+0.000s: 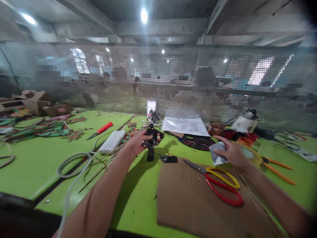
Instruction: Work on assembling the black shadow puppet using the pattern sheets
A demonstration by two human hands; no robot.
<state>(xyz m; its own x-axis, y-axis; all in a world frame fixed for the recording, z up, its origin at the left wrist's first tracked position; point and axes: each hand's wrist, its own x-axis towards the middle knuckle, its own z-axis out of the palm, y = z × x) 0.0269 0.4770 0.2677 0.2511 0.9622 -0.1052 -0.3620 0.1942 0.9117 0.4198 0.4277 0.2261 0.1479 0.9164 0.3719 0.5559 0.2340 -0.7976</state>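
Note:
My left hand (137,142) grips a small black figure (153,137) made of dark parts, held upright just above the green table (37,165). My right hand (231,152) holds a small grey-white piece of paper or cloth (217,153) above the table's right side, over a roll of yellow tape (250,153). A small black loose part (169,159) lies on the table between the two hands. Red-and-yellow scissors (220,183) rest on a brown cardboard sheet (193,201) in front of my right hand.
A white power strip (112,140) with a coiled cable (71,163) and thin sticks lie to the left. A red-handled knife (101,130), orange-handled pliers (278,168), a white printed sheet (185,125) and colourful scraps are around. A perforated mesh screen (173,76) bounds the far edge; people work beyond it.

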